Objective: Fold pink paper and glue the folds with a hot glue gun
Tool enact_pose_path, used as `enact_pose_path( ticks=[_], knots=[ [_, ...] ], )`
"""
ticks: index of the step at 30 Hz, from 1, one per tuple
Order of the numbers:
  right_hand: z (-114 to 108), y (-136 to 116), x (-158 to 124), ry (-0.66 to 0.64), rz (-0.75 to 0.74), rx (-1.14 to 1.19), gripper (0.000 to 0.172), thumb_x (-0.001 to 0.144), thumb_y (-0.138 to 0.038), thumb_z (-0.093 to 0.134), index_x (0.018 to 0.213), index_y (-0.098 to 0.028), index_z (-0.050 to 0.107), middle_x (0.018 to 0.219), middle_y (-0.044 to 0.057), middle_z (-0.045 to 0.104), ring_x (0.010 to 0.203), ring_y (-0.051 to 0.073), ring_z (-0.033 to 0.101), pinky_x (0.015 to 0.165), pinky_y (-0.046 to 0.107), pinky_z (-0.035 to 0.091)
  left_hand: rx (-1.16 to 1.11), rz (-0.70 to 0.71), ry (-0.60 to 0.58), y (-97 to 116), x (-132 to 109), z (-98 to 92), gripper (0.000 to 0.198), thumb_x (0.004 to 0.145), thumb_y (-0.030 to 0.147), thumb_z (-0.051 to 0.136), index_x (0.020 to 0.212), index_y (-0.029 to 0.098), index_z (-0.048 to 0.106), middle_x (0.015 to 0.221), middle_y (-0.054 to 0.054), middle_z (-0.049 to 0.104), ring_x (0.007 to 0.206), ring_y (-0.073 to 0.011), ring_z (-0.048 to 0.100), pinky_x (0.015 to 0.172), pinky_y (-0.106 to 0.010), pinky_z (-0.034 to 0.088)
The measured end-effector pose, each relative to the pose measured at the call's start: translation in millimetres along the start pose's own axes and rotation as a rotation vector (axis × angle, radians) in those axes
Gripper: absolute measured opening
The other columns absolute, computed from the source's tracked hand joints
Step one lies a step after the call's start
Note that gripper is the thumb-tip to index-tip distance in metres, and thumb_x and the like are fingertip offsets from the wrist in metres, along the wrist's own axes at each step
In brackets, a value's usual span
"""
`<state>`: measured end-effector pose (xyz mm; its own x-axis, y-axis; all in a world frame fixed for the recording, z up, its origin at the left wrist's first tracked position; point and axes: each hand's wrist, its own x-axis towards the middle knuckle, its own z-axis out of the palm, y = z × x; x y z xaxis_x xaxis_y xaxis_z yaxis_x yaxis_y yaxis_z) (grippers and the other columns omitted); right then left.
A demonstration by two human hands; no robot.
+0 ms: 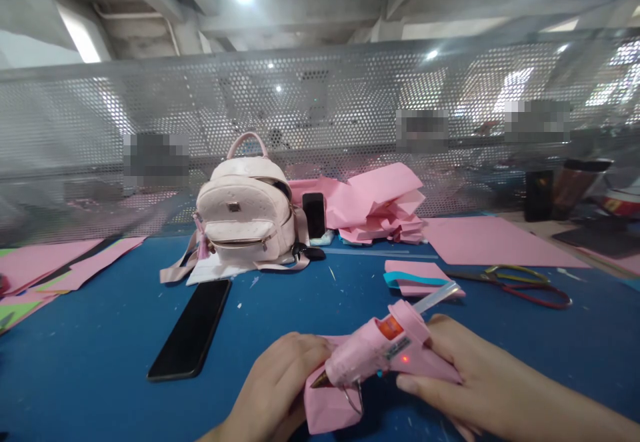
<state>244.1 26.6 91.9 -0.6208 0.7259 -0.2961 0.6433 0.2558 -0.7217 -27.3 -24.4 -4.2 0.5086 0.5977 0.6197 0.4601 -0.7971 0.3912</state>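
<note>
A pink hot glue gun [367,345] with a red light lit is gripped in my right hand [475,375]. A clear glue stick [437,297] pokes out of its back end. Its brown nozzle points down and left, over a folded pink paper piece [333,410]; whether the tip touches the paper I cannot tell. My left hand [280,382] is closed on that paper from the left, its fingertips partly behind the gun. Just beyond the gun lies a folded pink paper with a blue strip [417,278].
Scissors [520,282] lie at right, near a flat pink sheet [500,241]. A black phone [193,329] rests left of my hands. Behind stand a pale backpack [245,209], another phone [314,215] and crumpled pink paper [385,202], before a perforated metal screen [345,95].
</note>
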Motion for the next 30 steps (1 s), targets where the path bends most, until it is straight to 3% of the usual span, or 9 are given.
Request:
enact_pose_path(
  ticks=[21,30],
  knots=[
    [-5.6,-9.5,-2.4,-0.011,0.056,-0.038,0.031,0.087,-0.046,0.052,0.094,-0.016,0.053,0.057,-0.004,0.052,0.05,0.012,0.054,0.048,0.019,0.045,0.067,0.04,0.013,4.6,7.2,-4.8,0.04,0.106,0.037,0.035,0.129,0.01,0.052,0.119,-0.019,0.067,0.112,-0.0225,0.065,0.092,-0.033,0.053],
    [-8.2,-7.5,-3.5,-0.024,0.044,-0.016,0.028,0.088,-0.045,0.053,0.093,-0.017,0.052,0.055,-0.005,0.053,0.05,0.013,0.056,0.049,0.019,0.046,0.057,0.032,0.016,0.3,3.8,-1.7,0.035,0.104,0.032,0.042,0.131,0.012,0.051,0.12,-0.018,0.067,0.112,-0.0238,0.065,0.091,-0.035,0.055]
  ],
)
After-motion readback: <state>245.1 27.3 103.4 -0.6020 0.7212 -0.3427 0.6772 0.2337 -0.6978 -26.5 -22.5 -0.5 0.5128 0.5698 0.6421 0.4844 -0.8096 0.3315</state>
